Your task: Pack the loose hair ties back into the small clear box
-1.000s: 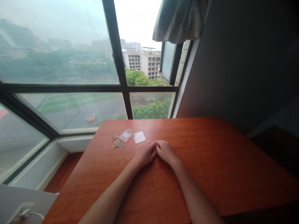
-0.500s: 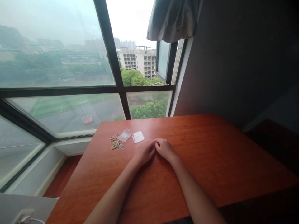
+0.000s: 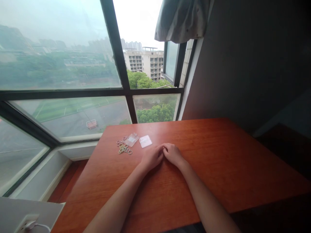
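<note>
On the reddish wooden table [image 3: 218, 155] my left hand [image 3: 152, 158] and right hand [image 3: 173, 154] rest side by side, knuckles up, fingers curled under and fingertips touching each other; I cannot tell whether anything is pinched between them. Just beyond my left hand lies a small clear plastic lid [image 3: 145, 141], and beside it, further left, a small clear plastic box [image 3: 131, 139]. A scatter of small rubber bands [image 3: 124, 148] lies touching that box, near the table's window edge.
</note>
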Demonstrator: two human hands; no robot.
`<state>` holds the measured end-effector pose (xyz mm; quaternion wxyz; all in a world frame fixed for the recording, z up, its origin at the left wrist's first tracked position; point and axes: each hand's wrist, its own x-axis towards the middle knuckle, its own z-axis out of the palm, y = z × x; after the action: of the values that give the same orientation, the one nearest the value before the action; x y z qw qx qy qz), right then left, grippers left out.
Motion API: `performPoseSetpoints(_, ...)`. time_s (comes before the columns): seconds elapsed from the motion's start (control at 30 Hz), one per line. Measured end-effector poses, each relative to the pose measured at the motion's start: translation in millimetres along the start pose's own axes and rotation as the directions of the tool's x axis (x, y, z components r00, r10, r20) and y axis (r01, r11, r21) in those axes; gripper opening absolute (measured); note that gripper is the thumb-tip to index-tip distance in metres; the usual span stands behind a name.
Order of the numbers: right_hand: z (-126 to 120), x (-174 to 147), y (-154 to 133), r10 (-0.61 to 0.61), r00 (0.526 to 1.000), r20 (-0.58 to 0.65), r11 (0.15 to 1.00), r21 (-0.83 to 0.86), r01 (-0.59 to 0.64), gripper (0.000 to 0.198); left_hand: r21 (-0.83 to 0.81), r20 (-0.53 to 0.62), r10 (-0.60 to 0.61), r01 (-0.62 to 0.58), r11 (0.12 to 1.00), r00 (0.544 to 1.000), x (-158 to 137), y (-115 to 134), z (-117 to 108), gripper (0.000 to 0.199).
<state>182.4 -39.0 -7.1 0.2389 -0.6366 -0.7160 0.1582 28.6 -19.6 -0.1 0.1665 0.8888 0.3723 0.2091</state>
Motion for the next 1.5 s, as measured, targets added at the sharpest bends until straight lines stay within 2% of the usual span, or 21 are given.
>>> performPoseSetpoints(1.5, -4.3, 0.4, -1.7, 0.003, 1.0, 0.021, 0.999, 0.032, -0.003, 0.027, -0.056, -0.019, 0.017, -0.018, 0.998, 1.0, -4.3, -0.8, -3.1, 0.015)
